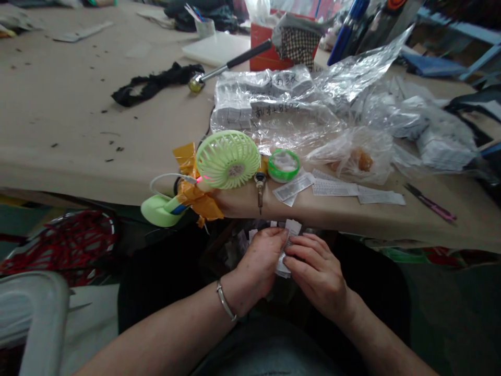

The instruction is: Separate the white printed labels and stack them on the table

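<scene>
Below the table edge, my left hand is closed around a small stack of white printed labels, with its thumb pressed on top. My right hand touches the right side of the same labels, its fingers bent and laid against them; its thumb is hidden. Under my hands, more white slips lie in a container that is mostly in shadow. Strips of printed labels rest on the table just beyond. A soldering-iron-like tool with a metal tip points toward me over the edge.
A green fan is taped to the table edge. Beside it stands a green round tub. Small scissors or snips lie at right. Clear plastic bags with label stacks, a hammer and black cloth lie farther back.
</scene>
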Motion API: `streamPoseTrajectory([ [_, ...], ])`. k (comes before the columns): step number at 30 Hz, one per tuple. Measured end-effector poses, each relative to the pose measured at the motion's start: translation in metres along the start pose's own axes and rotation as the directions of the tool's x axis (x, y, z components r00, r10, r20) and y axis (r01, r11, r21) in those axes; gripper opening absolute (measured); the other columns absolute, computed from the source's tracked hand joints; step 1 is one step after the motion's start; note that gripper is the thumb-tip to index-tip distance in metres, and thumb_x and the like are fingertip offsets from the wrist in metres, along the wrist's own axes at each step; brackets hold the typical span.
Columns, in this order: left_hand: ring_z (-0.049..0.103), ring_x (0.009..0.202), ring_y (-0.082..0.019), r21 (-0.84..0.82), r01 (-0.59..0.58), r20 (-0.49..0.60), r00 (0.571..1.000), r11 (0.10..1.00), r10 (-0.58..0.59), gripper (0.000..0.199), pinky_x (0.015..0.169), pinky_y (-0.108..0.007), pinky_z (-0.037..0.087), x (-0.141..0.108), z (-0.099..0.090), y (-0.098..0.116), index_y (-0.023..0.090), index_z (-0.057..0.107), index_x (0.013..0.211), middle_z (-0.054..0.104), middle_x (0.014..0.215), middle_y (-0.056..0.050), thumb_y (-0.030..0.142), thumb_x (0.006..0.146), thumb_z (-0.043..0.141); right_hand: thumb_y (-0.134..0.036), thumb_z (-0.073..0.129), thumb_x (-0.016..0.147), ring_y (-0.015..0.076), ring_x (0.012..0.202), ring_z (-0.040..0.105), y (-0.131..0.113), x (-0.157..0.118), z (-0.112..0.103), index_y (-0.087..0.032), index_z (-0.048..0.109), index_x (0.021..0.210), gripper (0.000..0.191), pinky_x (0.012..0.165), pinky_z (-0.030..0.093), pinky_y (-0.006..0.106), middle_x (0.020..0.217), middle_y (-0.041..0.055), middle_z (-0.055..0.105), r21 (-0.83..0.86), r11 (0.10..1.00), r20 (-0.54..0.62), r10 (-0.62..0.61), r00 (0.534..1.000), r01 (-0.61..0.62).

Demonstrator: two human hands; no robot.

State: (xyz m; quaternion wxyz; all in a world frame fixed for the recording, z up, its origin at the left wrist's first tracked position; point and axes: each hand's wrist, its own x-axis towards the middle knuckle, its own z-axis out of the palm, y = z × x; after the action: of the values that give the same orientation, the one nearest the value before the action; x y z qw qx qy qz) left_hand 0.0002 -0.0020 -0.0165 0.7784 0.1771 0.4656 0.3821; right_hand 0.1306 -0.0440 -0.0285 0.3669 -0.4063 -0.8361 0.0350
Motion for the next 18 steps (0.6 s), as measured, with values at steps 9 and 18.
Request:
streamPoseTrajectory([
  [9,0.053,0.059,-0.009,-0.005,-0.04,0.057,0.998,0.999,0.04,0.021,0.054,-0.019,0.04,-0.0019,-0.0028,-0.0012,0.011,0.065,0.066,0.06,0.066,-0.001,0.031,0.07,0.071,-0.009,0.056,0.085,0.0204,0.101,0.064,-0.0005,0.0029,0.0007,-0.019,0.067,0.093,0.017,0.095,0.049,0.042,0.093,0.005,0.072,-0.002,1.0,0.03,-0.012,0.999,0.012],
  [18,0.059,0.052,-0.01,0.079,0.07,0.057,0.996,0.994,-0.075,0.012,0.05,-0.02,0.046,-0.0088,-0.0011,0.0049,0.012,0.064,0.076,0.064,0.063,-0.002,0.023,0.079,0.063,-0.02,0.064,0.081,0.0208,0.099,0.06,0.0025,-0.0027,-0.0068,-0.021,0.059,0.104,0.023,0.088,0.049,0.037,0.099,0.0059,0.064,0.337,0.865,-0.057,0.412,0.909,-0.371],
])
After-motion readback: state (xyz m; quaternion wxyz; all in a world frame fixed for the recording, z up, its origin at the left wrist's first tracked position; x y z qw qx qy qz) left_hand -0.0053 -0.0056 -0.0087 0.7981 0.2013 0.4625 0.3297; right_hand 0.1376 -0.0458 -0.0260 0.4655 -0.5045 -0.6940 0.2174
